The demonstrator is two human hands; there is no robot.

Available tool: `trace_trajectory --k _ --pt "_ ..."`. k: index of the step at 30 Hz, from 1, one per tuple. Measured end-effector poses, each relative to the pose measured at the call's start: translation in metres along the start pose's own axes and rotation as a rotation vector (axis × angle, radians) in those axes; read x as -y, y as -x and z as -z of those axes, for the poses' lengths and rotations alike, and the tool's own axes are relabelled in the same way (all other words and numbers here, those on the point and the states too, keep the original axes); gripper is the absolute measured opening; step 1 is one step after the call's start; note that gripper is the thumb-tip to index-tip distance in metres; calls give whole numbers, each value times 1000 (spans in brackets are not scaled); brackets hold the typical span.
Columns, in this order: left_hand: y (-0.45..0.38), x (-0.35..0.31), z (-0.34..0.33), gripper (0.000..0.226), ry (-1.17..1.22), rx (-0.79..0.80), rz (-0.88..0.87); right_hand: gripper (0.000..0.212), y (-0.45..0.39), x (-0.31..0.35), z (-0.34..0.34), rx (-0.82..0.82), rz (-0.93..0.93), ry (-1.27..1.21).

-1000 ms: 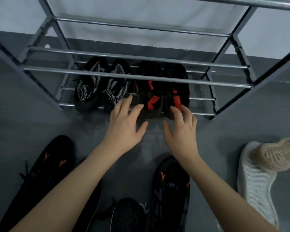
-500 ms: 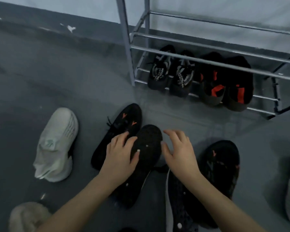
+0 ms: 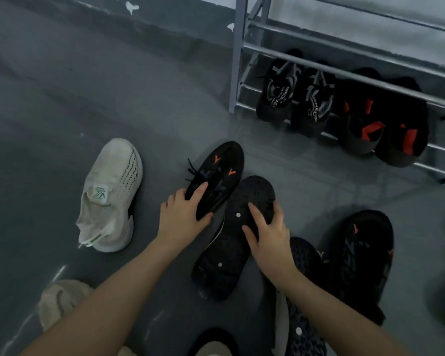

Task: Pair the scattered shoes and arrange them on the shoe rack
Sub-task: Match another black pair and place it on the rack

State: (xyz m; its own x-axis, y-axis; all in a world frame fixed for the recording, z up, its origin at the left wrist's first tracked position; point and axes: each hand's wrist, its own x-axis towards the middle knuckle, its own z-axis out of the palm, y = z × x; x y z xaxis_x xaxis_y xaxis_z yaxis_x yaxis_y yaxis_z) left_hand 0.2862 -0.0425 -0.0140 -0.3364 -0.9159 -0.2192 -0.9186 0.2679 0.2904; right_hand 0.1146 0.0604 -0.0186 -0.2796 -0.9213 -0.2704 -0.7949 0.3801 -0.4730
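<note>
My left hand (image 3: 181, 214) grips a black shoe with orange marks on its sole (image 3: 217, 176), lying on the floor. My right hand (image 3: 270, 232) grips a black shoe turned sole up (image 3: 231, 242), just right of it. A matching orange-marked black shoe (image 3: 362, 255) lies to the right. The metal shoe rack (image 3: 238, 60) stands at the upper right. Its lowest shelf holds a black and white pair (image 3: 296, 96) and a black and red pair (image 3: 385, 124).
A white knit shoe (image 3: 111, 194) lies on the grey floor to the left. A beige shoe (image 3: 62, 301) sits at the lower left. Another dark shoe (image 3: 303, 299) lies under my right forearm. The grey wall base runs along the top.
My view swung from the rack down and left to the floor. Both hands drew back from the black and red pair and took hold of two black shoes.
</note>
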Motion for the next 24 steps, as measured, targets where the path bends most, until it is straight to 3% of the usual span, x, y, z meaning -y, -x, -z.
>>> trace_trajectory --k 4,9,14,24 --pt "18 -11 11 69 144 -129 1 54 1 3 5 -48 -25 19" --pt "46 -47 26 74 247 -212 -44 53 11 6 25 -175 52 -204" --pt "58 -98 28 84 354 -172 -85 62 35 2 50 -200 25 -558" --pt "75 -194 -2 110 481 72 -384 62 92 -82 108 -471 -120 -565"
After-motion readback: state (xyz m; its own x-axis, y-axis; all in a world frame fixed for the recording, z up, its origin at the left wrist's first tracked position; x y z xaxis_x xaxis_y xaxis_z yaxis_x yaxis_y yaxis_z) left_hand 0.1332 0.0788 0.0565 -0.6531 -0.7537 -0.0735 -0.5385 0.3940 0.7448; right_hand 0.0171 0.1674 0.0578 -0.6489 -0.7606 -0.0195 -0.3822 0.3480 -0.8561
